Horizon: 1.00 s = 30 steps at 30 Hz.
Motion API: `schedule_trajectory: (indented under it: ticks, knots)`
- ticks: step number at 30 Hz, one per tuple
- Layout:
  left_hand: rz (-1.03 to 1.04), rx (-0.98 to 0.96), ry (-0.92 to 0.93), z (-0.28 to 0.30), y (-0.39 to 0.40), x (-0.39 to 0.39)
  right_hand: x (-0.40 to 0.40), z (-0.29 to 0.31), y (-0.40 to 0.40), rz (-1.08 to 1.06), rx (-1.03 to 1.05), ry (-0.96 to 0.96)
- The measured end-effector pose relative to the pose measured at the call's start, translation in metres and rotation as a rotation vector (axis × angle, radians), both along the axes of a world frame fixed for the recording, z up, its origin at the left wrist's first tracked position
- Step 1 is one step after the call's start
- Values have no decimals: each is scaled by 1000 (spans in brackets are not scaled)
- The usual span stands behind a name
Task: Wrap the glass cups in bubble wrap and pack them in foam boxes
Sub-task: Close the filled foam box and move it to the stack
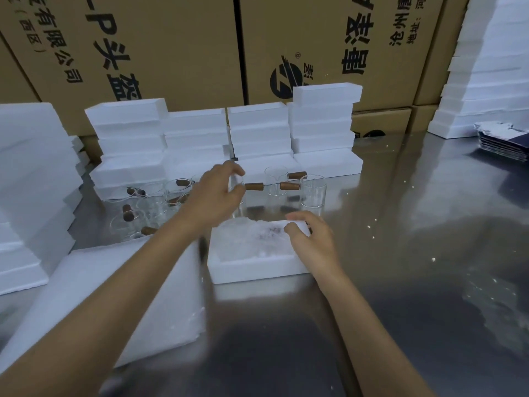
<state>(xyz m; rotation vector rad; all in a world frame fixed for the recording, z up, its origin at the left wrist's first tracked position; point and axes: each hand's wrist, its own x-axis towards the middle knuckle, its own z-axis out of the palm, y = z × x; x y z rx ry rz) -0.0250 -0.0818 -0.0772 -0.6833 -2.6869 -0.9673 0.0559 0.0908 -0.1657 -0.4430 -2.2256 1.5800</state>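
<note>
While our right hand [312, 239] pressed curled fingers on the foam box [257, 267] to steady its wrapped cup, our left hand [217, 193] half closed around the glass cup [239, 186] between its fingertips.

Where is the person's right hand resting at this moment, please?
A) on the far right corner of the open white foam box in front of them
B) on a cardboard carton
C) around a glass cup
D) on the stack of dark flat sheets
A: the right hand lies with curled fingers on the far right corner of the open white foam box, while the left hand reaches to a clear glass cup with a brown wooden handle.
</note>
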Motion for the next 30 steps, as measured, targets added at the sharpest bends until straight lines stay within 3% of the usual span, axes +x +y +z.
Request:
schedule_trajectory:
  ticks: [3,8,13,22,30]
  knots:
    - [7,-48,-27,13,20,-55,-7,2,5,-2,-125,44]
    - [61,-315,-50,16,51,-148,-8,-2,7,-26,-156,78]
    - [24,-560,-363,-3,65,-208,-7,-2,8,-11,-142,82]
    - [55,-478,-294,-17,64,-221,-7,1,10,-15,-129,58]
    - [29,-292,-156,39,37,-161,-5,7,8,-22,-202,45]
